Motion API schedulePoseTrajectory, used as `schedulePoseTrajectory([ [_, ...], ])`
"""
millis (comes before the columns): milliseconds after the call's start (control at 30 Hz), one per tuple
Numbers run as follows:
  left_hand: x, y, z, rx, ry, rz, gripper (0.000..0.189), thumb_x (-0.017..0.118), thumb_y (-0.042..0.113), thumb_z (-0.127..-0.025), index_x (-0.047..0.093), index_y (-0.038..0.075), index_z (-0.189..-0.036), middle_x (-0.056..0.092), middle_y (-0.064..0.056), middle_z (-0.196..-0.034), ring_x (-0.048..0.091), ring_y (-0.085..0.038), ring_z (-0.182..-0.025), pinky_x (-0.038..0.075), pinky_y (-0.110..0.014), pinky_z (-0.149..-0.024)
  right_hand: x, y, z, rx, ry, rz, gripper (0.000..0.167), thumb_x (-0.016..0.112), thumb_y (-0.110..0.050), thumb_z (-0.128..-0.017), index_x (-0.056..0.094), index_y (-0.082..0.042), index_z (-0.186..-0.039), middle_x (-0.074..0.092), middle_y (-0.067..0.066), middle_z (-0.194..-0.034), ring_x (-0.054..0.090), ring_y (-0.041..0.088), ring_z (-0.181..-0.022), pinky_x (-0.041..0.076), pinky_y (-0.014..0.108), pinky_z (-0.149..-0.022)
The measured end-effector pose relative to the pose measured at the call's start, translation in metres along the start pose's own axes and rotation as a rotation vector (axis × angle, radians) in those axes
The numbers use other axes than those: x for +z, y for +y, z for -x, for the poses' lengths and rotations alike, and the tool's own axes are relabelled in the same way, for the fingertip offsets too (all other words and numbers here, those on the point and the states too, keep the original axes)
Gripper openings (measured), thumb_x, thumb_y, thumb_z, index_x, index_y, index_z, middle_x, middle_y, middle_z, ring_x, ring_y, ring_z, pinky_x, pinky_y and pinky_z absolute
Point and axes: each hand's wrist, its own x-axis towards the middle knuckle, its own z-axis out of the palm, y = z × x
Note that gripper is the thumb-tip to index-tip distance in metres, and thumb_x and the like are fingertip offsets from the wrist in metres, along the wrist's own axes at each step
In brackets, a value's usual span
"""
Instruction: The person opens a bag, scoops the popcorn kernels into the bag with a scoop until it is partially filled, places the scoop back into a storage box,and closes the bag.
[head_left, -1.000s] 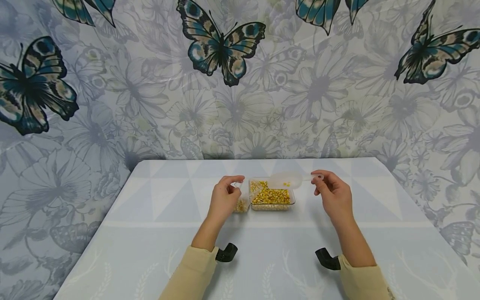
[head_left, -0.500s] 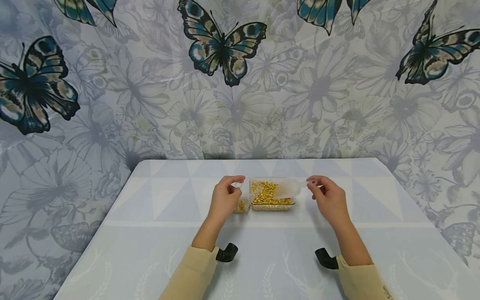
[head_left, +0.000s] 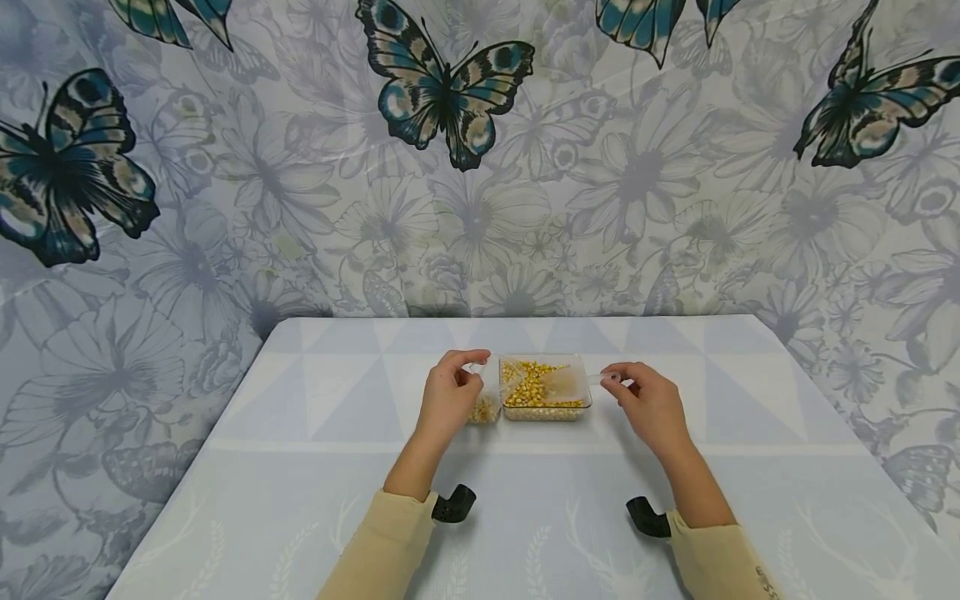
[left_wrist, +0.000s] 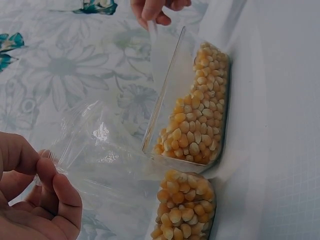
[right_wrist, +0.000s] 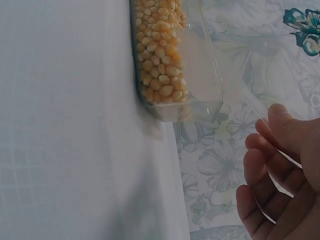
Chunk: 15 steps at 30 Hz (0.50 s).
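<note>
My left hand (head_left: 448, 398) pinches the top edge of a clear plastic bag (left_wrist: 102, 145) between thumb and fingers. Corn kernels (left_wrist: 185, 207) fill the bag's bottom, which stands on the table against a clear rectangular container (head_left: 546, 414). More yellow kernels (left_wrist: 197, 120) lie inside that container. From the right, my right hand (head_left: 647, 404) pinches the handle end of a translucent white spoon (head_left: 566, 385). The spoon's bowl is down in the container over the kernels, at its right side; how deep it reaches is hard to tell. Its thin handle shows faintly in the right wrist view.
The pale patterned table (head_left: 525, 500) spreads around the container, its far edge close behind. A wall covering with flowers and butterflies (head_left: 450, 92) stands behind it. Black wrist mounts (head_left: 454, 504) stick out inward from both sleeves.
My right hand has moved left and down, bringing the spoon from above the container into it. The few kernels seen in its bowl earlier no longer show there. My left hand stays put.
</note>
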Motion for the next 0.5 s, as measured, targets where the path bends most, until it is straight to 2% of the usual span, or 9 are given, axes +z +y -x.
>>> schedulePoseTrajectory([
  [167,0.0,0.0,0.0,-0.003,-0.002,-0.004,0.04,0.053,-0.003,-0.089,0.071,0.011,-0.122,0.066,-0.003,-0.114,0.046,-0.015,-0.07,0.037,-0.022,-0.055,0.001,0.004,0.0,0.046,-0.062,0.042,0.021,0.072,-0.025,-0.092,0.075,-0.014,-0.109,0.069,0.004,-0.094,0.054,0.014,-0.069,0.043,0.024,-0.056],
  [300,0.001,-0.001,0.0,-0.012,-0.003,0.0,0.04,0.053,-0.002,-0.09,0.071,0.012,-0.122,0.066,-0.002,-0.114,0.046,-0.015,-0.07,0.037,-0.022,-0.055,0.003,0.008,0.0,0.047,-0.107,0.072,0.023,0.072,-0.027,-0.091,0.076,-0.014,-0.109,0.071,0.003,-0.095,0.057,0.016,-0.075,0.044,0.025,-0.058],
  [500,0.001,-0.001,0.0,-0.01,-0.01,0.003,0.04,0.053,-0.002,-0.09,0.071,0.012,-0.123,0.066,-0.001,-0.115,0.045,-0.015,-0.07,0.037,-0.022,-0.054,0.008,0.013,0.0,0.055,-0.102,0.04,0.023,0.073,-0.027,-0.091,0.076,-0.014,-0.109,0.071,0.003,-0.094,0.057,0.014,-0.071,0.044,0.024,-0.057],
])
